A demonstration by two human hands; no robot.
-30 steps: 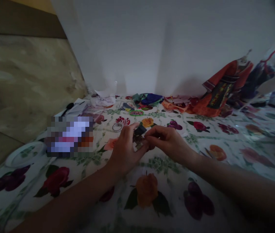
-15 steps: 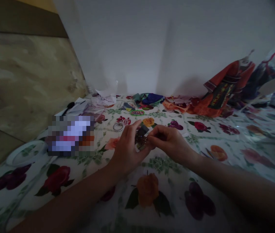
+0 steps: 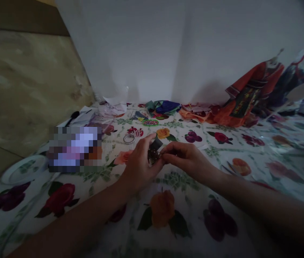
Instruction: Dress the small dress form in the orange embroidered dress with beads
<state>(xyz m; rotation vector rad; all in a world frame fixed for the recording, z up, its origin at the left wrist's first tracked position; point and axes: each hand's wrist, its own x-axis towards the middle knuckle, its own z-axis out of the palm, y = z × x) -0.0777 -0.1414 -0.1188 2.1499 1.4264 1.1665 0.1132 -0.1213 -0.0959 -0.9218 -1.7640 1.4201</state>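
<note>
My left hand (image 3: 138,163) is closed around a small dark piece with shiny beads or metallic specks (image 3: 154,154), held just above the flowered tablecloth. A dark grey flap of it (image 3: 156,144) shows between the thumb and the raised index finger. My right hand (image 3: 185,157) meets it from the right, its thumb and index finger pinched together at the edge of the piece. What sits between those fingertips is too small to make out. Beyond the hands lie a green-rimmed oval with multicoloured bead-like dots (image 3: 150,123) and a dark-rimmed ring (image 3: 129,138).
A pixelated bright object (image 3: 75,148) lies at left, beside a white round plate (image 3: 6,170). Blue and green cloth (image 3: 165,106) rests by the wall. At right stands a small orange dress (image 3: 248,95) on a hanger. Thin pointed blades (image 3: 228,168) lie near my right forearm.
The view has shifted slightly. Both hands stay together around the dark piece, which has turned a little, with the right fingertips still pinched at its edge.
</note>
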